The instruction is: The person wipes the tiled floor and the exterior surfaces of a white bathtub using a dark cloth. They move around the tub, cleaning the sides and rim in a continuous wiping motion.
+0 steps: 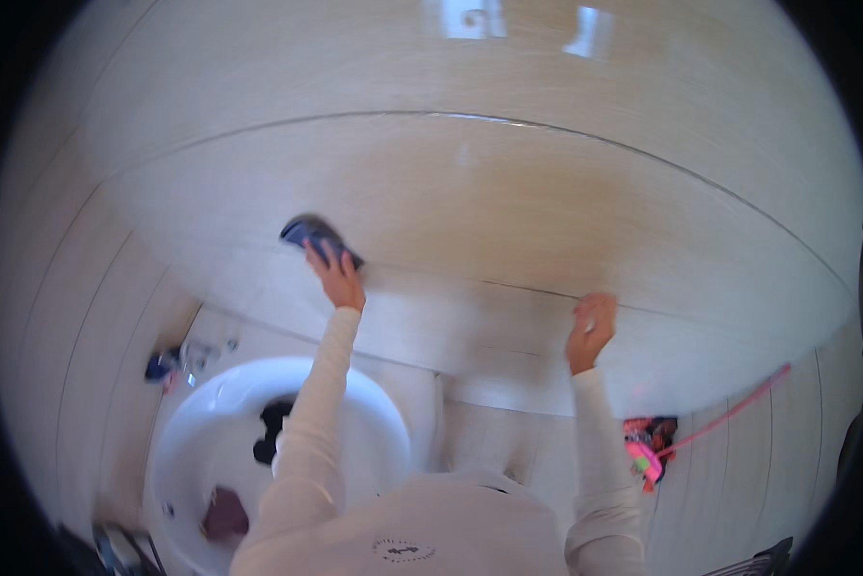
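Note:
My left hand point(339, 278) is pressed with its fingers spread on a folded dark blue-grey cloth point(318, 237), which lies flat against the glossy beige tiled wall point(508, 211). The cloth's far edge is a little blurred. Farther right, my right hand point(593, 328) is at the lower part of the same wall, its fingers curled in. Whether anything small is inside those fingers, I cannot make out. Both forearms, in pale long sleeves, reach up from the lower edge.
Below my left arm is a round white basin point(184, 422) holding a black item point(272, 432) and a maroon cloth point(225, 514). Small bottles and items point(167, 363) stand at the basin's far left corner. On the right, a pink pole point(729, 411) leans beside a bright pink-orange bundle point(650, 442).

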A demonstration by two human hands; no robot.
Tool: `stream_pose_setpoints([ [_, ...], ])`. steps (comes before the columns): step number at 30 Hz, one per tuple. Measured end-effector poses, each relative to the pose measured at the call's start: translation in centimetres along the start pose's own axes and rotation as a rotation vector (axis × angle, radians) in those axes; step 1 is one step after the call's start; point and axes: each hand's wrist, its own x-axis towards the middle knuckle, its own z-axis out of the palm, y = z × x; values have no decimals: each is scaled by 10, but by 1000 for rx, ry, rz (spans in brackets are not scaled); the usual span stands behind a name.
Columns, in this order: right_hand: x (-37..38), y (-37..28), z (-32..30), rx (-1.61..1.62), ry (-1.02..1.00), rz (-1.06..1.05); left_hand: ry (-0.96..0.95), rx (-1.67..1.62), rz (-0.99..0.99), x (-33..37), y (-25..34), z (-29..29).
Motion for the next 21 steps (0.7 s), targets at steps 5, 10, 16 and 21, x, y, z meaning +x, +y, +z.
stream_pose_setpoints([
  [5,-145,-16,19,-67,-64,362,34,-33,-71,-45,96,53],
  [10,-167,-37,37,-62,-280,446,-192,-93,363,-92,221,90],
  [16,-149,-31,1,-140,-85,464,-455,-191,544,-60,201,67],
  [21,-115,-19,-23,-120,54,457,-99,-147,143,-100,229,106],
])
